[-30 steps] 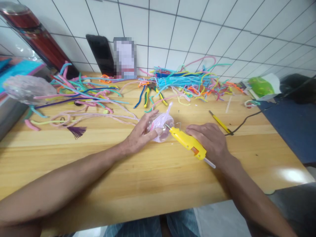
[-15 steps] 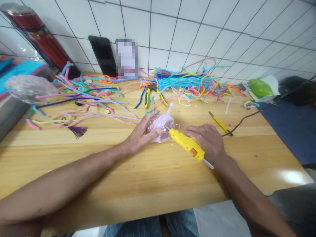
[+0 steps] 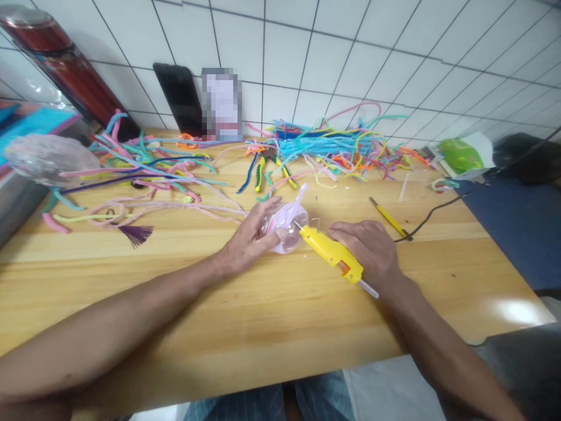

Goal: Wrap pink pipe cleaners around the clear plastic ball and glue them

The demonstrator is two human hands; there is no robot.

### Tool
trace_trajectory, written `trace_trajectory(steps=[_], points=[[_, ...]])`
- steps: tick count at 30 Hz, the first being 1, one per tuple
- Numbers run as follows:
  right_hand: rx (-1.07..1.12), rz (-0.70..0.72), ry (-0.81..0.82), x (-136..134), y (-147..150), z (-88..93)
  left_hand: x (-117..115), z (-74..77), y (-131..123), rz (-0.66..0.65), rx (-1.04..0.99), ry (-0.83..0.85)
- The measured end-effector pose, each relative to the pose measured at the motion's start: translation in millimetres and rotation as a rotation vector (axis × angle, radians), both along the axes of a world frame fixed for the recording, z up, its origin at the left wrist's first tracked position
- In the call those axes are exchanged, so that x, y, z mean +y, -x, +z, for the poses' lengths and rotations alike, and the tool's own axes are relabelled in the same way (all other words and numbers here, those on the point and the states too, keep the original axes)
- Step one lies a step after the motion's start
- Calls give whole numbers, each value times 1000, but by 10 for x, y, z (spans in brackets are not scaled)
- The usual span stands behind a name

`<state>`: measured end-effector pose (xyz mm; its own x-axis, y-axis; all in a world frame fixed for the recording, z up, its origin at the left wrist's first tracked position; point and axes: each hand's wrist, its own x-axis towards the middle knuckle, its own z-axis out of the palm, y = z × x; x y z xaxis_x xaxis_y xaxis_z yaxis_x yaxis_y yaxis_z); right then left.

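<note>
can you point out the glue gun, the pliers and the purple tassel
Yellow glue gun (image 3: 331, 251): head view, middle of its body.
Pliers (image 3: 260, 175): head view, the left-hand handle in the picture.
Purple tassel (image 3: 137, 235): head view, its loose threads.

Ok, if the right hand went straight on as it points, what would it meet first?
The glue gun in the right hand would probably meet the clear, lilac-wrapped piece in the left hand; whether they touch is unclear.

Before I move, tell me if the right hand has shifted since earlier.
Yes, slightly: the right hand has edged left, away from the yellow tool.
</note>
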<state>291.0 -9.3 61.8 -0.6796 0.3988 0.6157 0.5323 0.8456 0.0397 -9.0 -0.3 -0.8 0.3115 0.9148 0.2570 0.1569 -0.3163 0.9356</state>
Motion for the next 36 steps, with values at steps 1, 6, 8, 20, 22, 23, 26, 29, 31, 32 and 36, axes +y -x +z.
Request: trace_trajectory(steps=[1, 6, 8, 20, 22, 23, 26, 29, 31, 32, 36], points=[[0, -1, -4, -1, 0, -1, 1, 1, 2, -2, 3, -4], [-2, 14, -2, -13, 19, -4, 0, 6, 1, -1, 7, -12], [1, 16, -5, -13, 26, -4, 0, 3, -1, -1, 4, -9], [5, -7, -1, -19, -5, 4, -6, 15, -8, 7, -8, 2], [10, -7, 8, -19, -4, 5, -7, 17, -8, 1, -11, 3], [10, -4, 19, -19, -3, 4, -8, 15, -9, 1, -12, 3], [6, 14, 41, -18, -4, -2, -8, 6, -10, 7, -11, 1], [5, 16, 30, -15, -12, -6, -8, 6, -7, 10, -9, 2], [8, 2, 28, -14, -13, -7, -7, 12, -5, 4, -10, 0], [8, -5, 30, -14, -11, -7, -6, 14, -4, 2, -12, 1], [16, 5, 33, -14, 9, -8, 1, 9, -5, -2, -16, 2]])
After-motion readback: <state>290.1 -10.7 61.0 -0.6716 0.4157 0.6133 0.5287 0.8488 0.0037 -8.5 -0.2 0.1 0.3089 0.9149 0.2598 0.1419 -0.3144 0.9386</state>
